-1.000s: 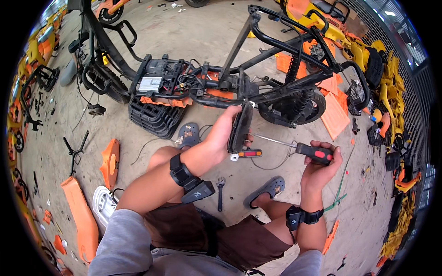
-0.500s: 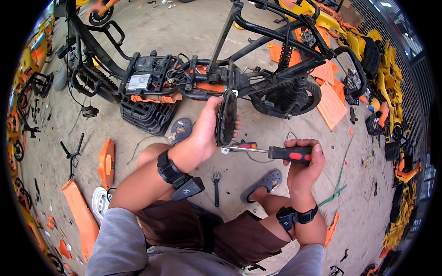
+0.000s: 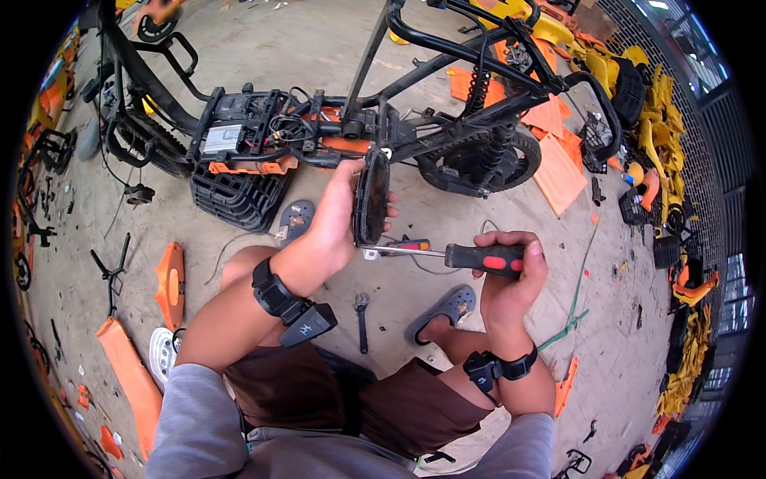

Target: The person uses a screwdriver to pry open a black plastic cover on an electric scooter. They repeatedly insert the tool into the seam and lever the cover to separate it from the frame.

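My left hand [image 3: 335, 227] grips a flat black plastic panel [image 3: 372, 198], held on edge in front of a stripped black scooter frame [image 3: 415, 128] lying on the concrete. My right hand [image 3: 507, 275] is closed around the black and red handle of a screwdriver [image 3: 447, 255]. Its metal shaft points left, and the tip sits at the lower edge of the panel. Both wrists wear black strap-on devices.
A wrench [image 3: 361, 319] lies on the concrete between my knees, next to grey sandals [image 3: 447, 307]. Orange body panels [image 3: 558, 172] lie right of the frame's rear wheel [image 3: 479, 164]. More orange parts [image 3: 170, 275] and black parts are scattered left, and yellow parts are piled far right.
The screwdriver has swung from pointing up-left to level, its tip now at the panel's lower edge. My left hand with the panel has shifted slightly right and up in the picture.
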Available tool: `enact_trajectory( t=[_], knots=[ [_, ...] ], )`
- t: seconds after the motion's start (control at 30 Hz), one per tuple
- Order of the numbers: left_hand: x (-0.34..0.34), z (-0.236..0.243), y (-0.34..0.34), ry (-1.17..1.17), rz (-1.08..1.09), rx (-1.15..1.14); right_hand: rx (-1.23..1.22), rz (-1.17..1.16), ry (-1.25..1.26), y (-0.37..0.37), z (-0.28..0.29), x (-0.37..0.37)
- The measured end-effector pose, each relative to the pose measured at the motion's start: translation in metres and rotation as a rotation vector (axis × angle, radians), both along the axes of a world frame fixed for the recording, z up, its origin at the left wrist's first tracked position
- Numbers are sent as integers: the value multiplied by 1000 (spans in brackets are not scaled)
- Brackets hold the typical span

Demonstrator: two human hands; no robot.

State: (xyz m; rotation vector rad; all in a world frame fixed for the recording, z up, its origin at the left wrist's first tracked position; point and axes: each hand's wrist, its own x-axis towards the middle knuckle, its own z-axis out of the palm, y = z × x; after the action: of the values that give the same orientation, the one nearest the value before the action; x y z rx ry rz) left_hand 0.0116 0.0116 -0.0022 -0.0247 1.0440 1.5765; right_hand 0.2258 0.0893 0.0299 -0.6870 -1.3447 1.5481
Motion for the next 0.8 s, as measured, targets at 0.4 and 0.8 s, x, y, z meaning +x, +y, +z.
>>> enact_trajectory(
  t=[0.4,0.8],
  knots=[
    [1,0,-1,23,2,14,109,47,19,-3,4,1],
    [3,1,0,39,53,-12,218,-8,-37,-5,-2,4]
  ],
)
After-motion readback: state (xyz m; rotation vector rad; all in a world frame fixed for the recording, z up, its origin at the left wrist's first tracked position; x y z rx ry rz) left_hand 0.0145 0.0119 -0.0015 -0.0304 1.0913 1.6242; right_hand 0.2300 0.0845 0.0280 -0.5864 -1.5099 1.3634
